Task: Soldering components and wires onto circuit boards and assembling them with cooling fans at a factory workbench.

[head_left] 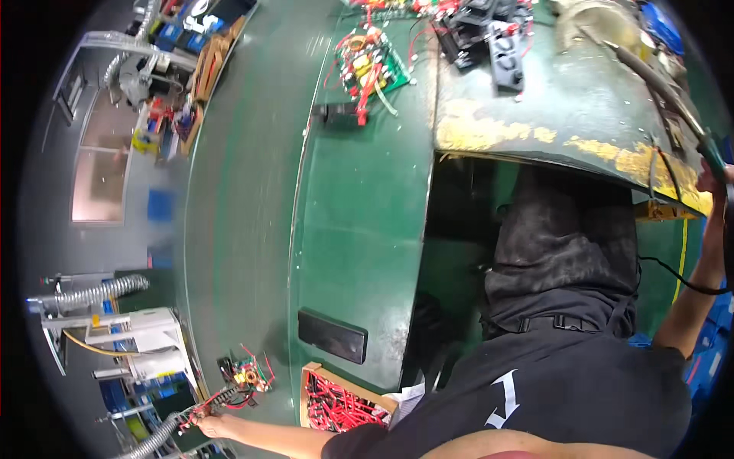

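Observation:
At the right edge my right hand [712, 181] is closed round the green handle of a soldering iron [664, 88]. Its long metal shaft slants up and left over the worn bench, tip near a pale, stained round thing [592, 27]. My left arm reaches out to the lower left. There my left hand [218, 425] has its fingers closed at a small cluster of red parts [197, 413]; what exactly they grip is too small to make out. Close by lies a circuit board with red wires and a copper-coloured coil [248, 375].
A green circuit board [372, 65] and black plastic housings [505, 61] lie at the top. A black phone-like slab [332, 335] rests on the green bench, beside a cardboard box [310, 375] of red-and-black parts. Flexible silver ducts [115, 289] stand at left.

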`<state>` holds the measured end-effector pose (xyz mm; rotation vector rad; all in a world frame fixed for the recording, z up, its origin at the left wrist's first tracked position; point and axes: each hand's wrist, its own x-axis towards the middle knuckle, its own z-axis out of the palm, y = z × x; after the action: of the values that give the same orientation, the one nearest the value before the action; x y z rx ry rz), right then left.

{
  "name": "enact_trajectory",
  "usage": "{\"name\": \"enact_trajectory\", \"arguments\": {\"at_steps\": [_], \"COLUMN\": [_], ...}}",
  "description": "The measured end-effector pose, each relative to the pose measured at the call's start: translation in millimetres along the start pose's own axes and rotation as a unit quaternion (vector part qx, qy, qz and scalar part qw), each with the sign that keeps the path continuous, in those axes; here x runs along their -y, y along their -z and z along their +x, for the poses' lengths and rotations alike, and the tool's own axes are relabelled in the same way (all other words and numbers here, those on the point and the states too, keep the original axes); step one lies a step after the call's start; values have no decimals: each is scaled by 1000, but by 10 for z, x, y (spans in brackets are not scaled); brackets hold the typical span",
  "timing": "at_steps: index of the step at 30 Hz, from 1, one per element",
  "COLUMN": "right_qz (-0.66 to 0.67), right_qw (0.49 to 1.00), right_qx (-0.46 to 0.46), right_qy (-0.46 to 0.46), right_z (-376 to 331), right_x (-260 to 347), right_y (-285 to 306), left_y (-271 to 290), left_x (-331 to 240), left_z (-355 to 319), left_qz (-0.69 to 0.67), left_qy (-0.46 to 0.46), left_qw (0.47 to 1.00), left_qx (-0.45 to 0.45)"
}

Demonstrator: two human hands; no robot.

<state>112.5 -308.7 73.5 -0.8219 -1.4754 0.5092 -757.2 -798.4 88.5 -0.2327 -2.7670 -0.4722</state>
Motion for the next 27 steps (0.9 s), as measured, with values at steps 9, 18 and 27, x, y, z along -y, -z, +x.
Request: {"name": "enact_trajectory", "arguments": {"at_steps": [9, 18, 27], "right_qz": [44, 38, 41], "right_qw": [990, 971, 949], "right_qx": [-118, -230, -301], "right_qy": [-69, -52, -88], "right_z": [-812, -1267, -1772], "right_x": [-10, 44, 10], "right_y": [1140, 1499, 1713], "left_y": [574, 567, 231], "left_x": [-1994, -5133, -7474], "left_z": [-632, -2021, -4615], "left_qz": [-684, -23, -431], "left_qy": [-153, -725, -704], "left_qw": [701, 562, 294], "left_qx": [128, -398, 482]}}
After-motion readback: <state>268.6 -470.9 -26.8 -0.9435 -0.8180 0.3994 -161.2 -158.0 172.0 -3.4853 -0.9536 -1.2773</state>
